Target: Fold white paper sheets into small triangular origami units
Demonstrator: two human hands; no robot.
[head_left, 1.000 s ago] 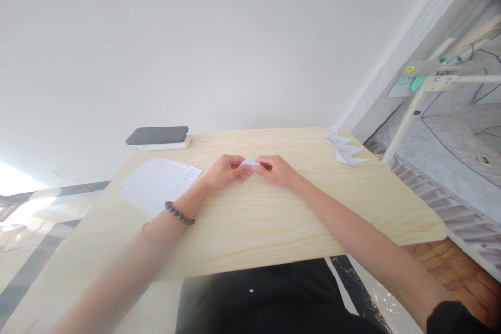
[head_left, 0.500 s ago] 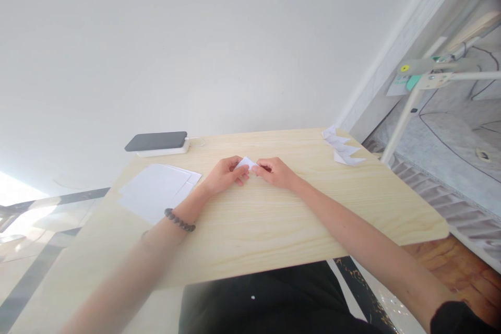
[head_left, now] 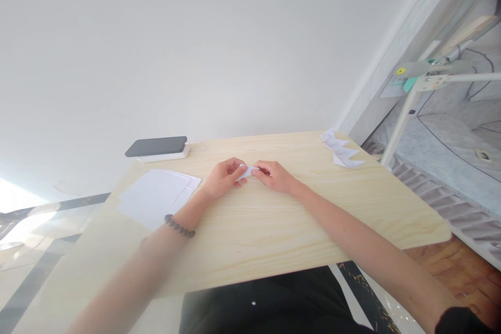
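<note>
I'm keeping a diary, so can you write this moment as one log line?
left hand: pinching small folded paper | right hand: pinching same paper | left side: flat sheets | far right: folded pieces

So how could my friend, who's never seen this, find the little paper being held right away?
Start at the pale wooden table in front of the plain wall. Near its middle, the left hand and right hand hold a small folded white paper between them. Unlike the flat sheets and pointed folded pieces on the table, it's pinched in fingers.
</note>
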